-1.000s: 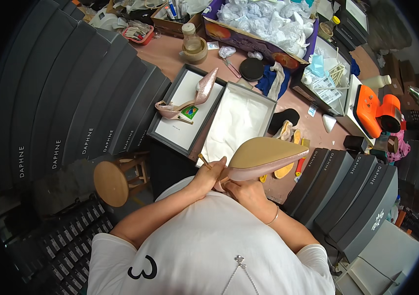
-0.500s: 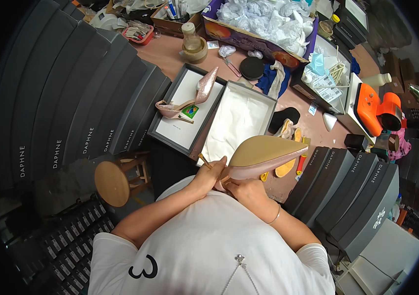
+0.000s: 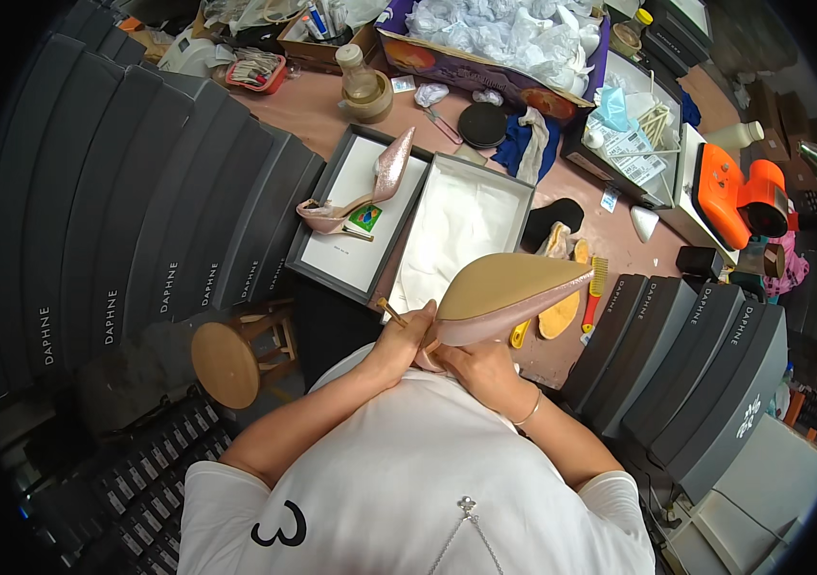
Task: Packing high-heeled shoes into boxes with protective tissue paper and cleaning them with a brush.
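Note:
Close to my body I hold a pink glittery high-heeled shoe [image 3: 509, 297] on its side, tan sole facing up and pointed toe to the right. My left hand [image 3: 403, 343] is closed round the heel end, and the thin gold heel sticks out past its fingers. At the strap and back part, my right hand [image 3: 481, 370] is closed too; its fingertips are partly hidden. Ahead, a matching pink shoe [image 3: 391, 171] lies on a grey box lid [image 3: 317, 251] with a white inside. Beside it sits an open grey box [image 3: 527, 195] lined with white paper.
Stacked dark grey shoeboxes [image 3: 155, 192] rise at the left, and more shoeboxes [image 3: 686, 369] stand at the right. A purple carton [image 3: 428, 65] of crumpled white paper is at the back. A red-handled brush [image 3: 597, 292], an orange device [image 3: 720, 196] and a wooden stool [image 3: 225, 364] are around.
The shoe in my hands has shifted slightly left and up in view. My grip on it looks the same. The whole scene has moved a little with my head.

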{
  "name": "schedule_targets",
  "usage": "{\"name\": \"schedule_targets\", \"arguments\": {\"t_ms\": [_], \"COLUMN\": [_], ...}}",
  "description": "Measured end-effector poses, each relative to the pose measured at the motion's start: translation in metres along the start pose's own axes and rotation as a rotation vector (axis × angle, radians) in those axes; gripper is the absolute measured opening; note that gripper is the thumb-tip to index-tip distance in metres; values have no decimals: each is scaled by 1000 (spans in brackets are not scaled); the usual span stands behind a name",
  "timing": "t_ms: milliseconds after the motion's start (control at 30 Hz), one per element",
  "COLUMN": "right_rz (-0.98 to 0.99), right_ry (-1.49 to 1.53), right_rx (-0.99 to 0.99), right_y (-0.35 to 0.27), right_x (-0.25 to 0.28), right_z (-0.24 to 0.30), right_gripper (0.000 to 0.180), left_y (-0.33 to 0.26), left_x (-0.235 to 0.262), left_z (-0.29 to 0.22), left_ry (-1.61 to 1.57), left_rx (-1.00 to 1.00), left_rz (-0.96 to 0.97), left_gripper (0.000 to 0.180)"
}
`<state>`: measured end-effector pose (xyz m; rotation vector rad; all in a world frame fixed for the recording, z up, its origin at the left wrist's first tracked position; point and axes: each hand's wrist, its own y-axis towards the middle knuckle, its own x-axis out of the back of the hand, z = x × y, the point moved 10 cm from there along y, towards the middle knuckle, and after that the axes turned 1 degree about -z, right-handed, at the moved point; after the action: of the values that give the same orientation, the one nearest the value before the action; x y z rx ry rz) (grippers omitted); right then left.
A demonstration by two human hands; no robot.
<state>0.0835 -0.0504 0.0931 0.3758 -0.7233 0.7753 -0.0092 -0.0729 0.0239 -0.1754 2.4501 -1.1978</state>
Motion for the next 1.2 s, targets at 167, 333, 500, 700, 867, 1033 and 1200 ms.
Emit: {"name": "schedule_targets", "arguments": {"t_ms": [167, 333, 500, 700, 867, 1033, 1200], "right_rz": [188, 40, 97, 119, 45, 185, 154], "right_ry": [54, -17, 112, -42, 69, 107, 275], "right_rx": [7, 11, 4, -65, -52, -108, -293], "right_y": [-5, -2, -4, -5, 5, 4, 5], "right_x": [-2, -6, 2, -21, 5, -4, 33], "right_z": [4, -1, -4, -15, -9, -18, -57], "right_gripper": [20, 22, 23, 21, 20, 16, 12], "left_y": [5, 4, 6, 16, 13, 19, 45], "left_x": [7, -2, 1, 5, -2, 2, 15], "left_z": [6, 3, 1, 11, 1, -1, 15], "left_ry": [119, 33, 70, 156, 22, 57, 39], "left_rx": [-21, -7, -37, 9, 21, 25, 66], "left_rz": [45, 11, 49, 74, 36, -22, -57], "left_gripper": [44, 42, 41, 41, 40, 40, 42]}}
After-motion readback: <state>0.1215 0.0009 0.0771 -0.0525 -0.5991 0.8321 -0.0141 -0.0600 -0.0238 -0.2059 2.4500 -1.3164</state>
